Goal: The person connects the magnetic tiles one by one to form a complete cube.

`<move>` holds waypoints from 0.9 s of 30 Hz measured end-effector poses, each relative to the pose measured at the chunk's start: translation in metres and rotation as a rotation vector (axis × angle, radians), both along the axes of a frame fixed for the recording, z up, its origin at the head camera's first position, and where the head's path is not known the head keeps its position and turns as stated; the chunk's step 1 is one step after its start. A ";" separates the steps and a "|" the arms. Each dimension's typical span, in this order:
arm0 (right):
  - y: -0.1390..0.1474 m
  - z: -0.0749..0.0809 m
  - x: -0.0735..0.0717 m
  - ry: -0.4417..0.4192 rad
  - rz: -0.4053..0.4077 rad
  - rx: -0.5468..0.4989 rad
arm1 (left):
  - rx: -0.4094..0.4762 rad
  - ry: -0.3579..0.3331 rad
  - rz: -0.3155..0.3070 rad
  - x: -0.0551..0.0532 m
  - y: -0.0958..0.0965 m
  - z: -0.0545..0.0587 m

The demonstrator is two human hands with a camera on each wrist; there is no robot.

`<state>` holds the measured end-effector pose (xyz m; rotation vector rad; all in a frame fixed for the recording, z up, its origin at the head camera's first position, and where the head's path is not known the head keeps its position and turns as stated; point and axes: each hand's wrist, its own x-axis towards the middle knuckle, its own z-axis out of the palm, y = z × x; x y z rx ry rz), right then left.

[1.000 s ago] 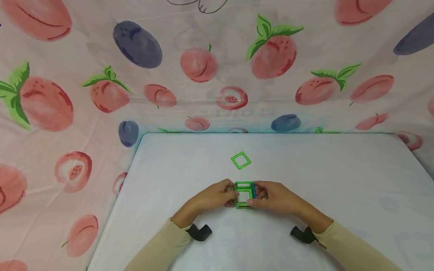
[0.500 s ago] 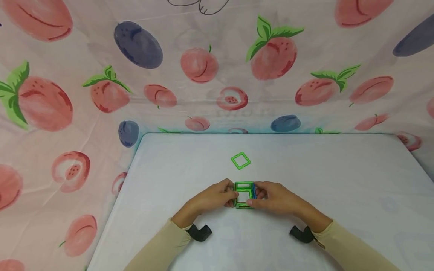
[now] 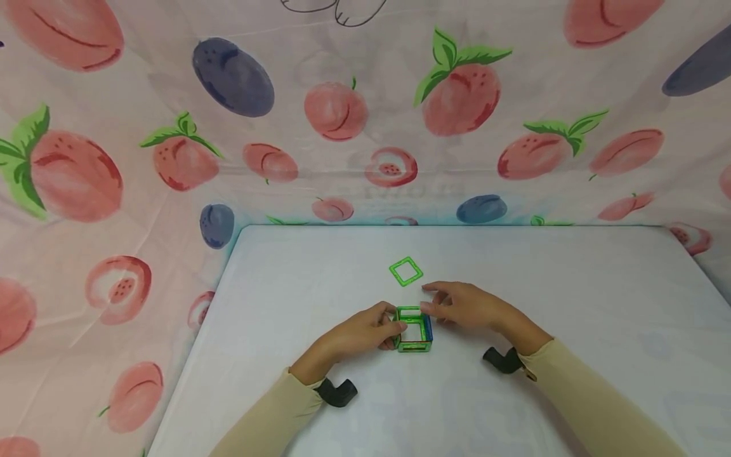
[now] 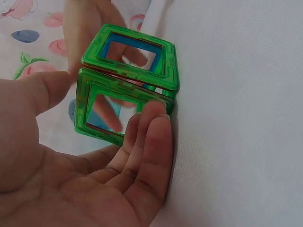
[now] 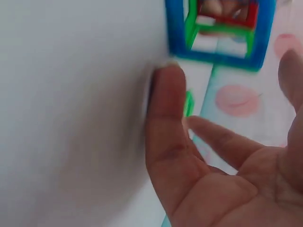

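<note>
A small open-topped box of magnetic tiles [image 3: 414, 347] stands on the white table, its frames green except for a blue magnetic tile [image 3: 428, 328] on the right. My left hand [image 3: 360, 333] grips its left side, thumb over the top edge and fingers against the outer green frame [image 4: 81, 101]. Just past the back right corner hovers my right hand [image 3: 471, 308], fingers extended, holding nothing; its index finger points towards a loose green square tile [image 3: 397, 277] lying flat behind the box. Through the blue frame [image 5: 218, 60] in the right wrist view, a red frame shows.
The white tabletop [image 3: 571, 285] stretches out on both sides. A fruit-print cloth [image 3: 337, 158] hangs behind the table and along its left side. Black curved pieces [image 3: 338, 393] sit at both wrists.
My right hand has let go of the box's right side and moved back, towards the loose green tile. My left hand and the box have stayed put.
</note>
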<state>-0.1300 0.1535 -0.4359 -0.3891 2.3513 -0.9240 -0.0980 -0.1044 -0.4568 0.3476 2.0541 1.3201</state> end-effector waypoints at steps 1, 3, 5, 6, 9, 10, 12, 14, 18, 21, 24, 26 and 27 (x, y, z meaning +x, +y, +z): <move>0.000 -0.002 -0.006 0.006 -0.006 -0.001 | -0.001 -0.001 0.001 0.000 0.000 0.000; 0.000 -0.005 -0.018 0.029 -0.010 -0.005 | -0.006 -0.004 0.000 0.000 -0.001 0.000; -0.001 -0.007 -0.029 0.071 0.009 -0.005 | -0.009 -0.008 -0.001 0.000 -0.002 0.001; -0.002 -0.008 -0.034 0.088 0.019 -0.006 | -0.009 -0.011 -0.001 0.000 -0.002 0.002; -0.006 -0.011 -0.048 0.136 0.057 0.007 | -0.011 -0.018 -0.008 -0.001 -0.002 0.001; -0.007 -0.012 -0.051 0.150 0.069 0.017 | -0.010 -0.019 -0.010 -0.001 -0.002 0.002; -0.010 -0.014 -0.058 0.171 0.087 0.032 | -0.010 -0.019 -0.016 -0.002 -0.003 0.002; -0.012 -0.015 -0.063 0.185 0.090 0.049 | -0.008 -0.019 -0.021 -0.002 -0.002 0.002; -0.017 -0.018 -0.068 0.200 0.065 0.077 | -0.010 -0.018 -0.020 -0.002 -0.002 0.002; -0.019 -0.019 -0.068 0.201 0.038 0.097 | -0.011 -0.018 -0.017 -0.002 -0.002 0.002; -0.020 -0.018 -0.066 0.211 0.018 0.133 | -0.010 -0.020 -0.013 -0.001 -0.002 0.003; -0.020 -0.017 -0.063 0.218 0.008 0.165 | -0.009 -0.020 -0.011 -0.001 -0.002 0.003; -0.019 -0.017 -0.062 0.220 0.004 0.181 | -0.009 -0.020 -0.011 -0.001 -0.003 0.003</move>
